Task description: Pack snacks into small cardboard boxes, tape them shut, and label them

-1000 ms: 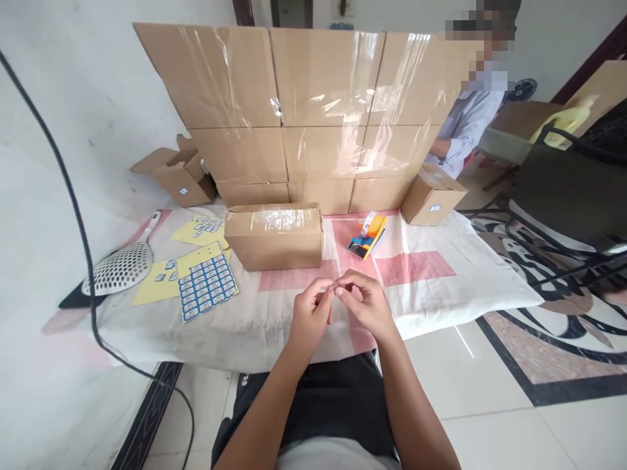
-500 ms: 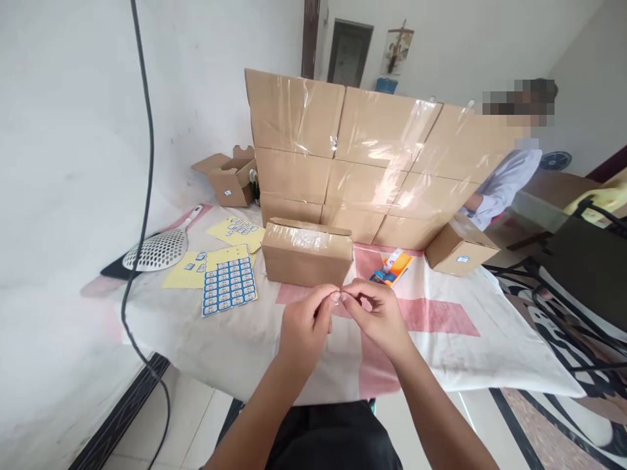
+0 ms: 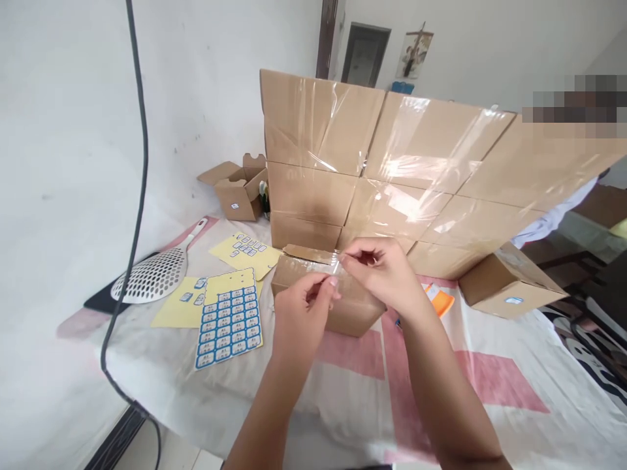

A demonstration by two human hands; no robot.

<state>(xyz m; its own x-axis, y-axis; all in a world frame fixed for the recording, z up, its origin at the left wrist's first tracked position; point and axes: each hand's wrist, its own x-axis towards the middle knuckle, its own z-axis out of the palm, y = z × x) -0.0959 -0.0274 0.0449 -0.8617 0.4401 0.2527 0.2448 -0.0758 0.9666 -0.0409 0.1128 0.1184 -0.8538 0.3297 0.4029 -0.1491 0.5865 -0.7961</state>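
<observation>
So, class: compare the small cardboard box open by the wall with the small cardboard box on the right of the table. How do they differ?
The box by the wall has its flaps standing open; the box on the right is closed flat. The box by the wall sits at the far left beside the stacked cartons; the box on the right sits in front of their right end. Both are plain brown with a small label on one side.

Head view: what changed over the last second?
Both hands, left and right, fingertips pinched together, moved forward from over the cloth to over the taped box. Label sheets, scoop and box stack lie as before.
</observation>
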